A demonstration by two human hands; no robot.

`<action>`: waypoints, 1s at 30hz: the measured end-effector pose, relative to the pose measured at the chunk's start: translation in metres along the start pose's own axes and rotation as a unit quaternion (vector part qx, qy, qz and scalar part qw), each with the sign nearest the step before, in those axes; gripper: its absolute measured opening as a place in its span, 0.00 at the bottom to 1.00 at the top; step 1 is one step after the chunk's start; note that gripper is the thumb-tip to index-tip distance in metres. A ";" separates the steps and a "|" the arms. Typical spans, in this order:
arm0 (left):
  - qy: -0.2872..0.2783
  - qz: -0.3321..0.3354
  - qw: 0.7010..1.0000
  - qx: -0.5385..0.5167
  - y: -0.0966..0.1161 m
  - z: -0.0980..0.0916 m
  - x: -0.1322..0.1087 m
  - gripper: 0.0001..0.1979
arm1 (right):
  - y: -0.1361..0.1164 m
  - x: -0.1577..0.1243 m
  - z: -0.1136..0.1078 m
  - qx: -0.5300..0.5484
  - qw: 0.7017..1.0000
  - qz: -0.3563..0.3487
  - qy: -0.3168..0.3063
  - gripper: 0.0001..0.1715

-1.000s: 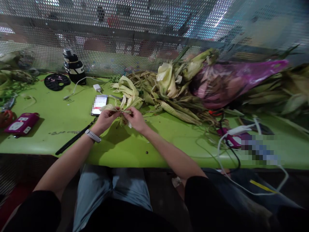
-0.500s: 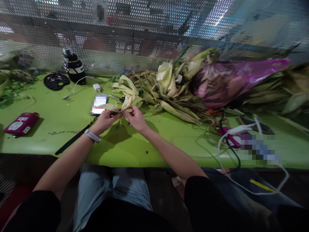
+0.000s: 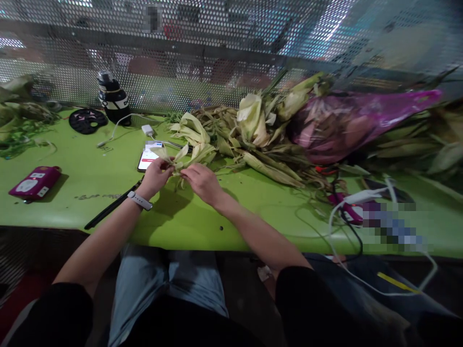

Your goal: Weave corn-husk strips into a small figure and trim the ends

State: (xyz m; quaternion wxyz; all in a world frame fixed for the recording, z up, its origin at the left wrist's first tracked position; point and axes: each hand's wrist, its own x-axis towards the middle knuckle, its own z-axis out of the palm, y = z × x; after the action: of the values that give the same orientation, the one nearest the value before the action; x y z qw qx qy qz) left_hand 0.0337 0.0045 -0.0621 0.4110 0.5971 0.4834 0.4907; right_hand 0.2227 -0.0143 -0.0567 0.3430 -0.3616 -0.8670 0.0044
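Note:
Pale strips of corn husk (image 3: 177, 166) hang between my two hands, just above the green table (image 3: 195, 217). My left hand (image 3: 157, 176), with a light watch strap at its wrist, is closed on one end of the strips. Pinched fingers of my right hand (image 3: 203, 180) grip them from the other side. Right behind my hands lie more loose pale husks (image 3: 193, 132). A lit phone (image 3: 147, 159) is close beyond my left hand, partly covered by a husk strip. The fingertips are small, so how the strips cross is unclear.
A heap of dry husks (image 3: 271, 168) and a pink plastic bag (image 3: 336, 125) fill the back right. At the back left stand a dark bottle (image 3: 115, 103) and a black palette-shaped piece (image 3: 87, 120). Purple boxes (image 3: 35, 184), white cables (image 3: 333, 236) and a black strap (image 3: 112, 207) also lie about.
My hands have moved slightly apart, and a husk strip now stands up between them. More of the phone's screen shows. The whole view has shifted a little.

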 end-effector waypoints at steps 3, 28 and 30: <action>-0.097 0.053 0.992 0.069 0.005 -0.002 -0.004 0.11 | 0.004 0.003 -0.007 -0.032 0.999 -0.023 0.018 0.14; -0.145 -0.083 0.977 -0.129 0.016 0.006 -0.011 0.18 | 0.004 0.003 0.000 0.244 0.950 0.182 0.061 0.13; -0.137 -0.063 0.982 -0.111 0.014 0.006 -0.011 0.17 | 0.006 0.003 0.004 0.254 0.944 0.200 0.067 0.12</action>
State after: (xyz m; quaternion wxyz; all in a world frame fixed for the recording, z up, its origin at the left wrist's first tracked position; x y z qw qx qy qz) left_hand 0.0418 -0.0092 -0.0520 0.5671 0.5780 0.4018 0.4277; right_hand 0.2228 -0.0070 -0.0592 0.4724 -0.4279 -0.7222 0.2686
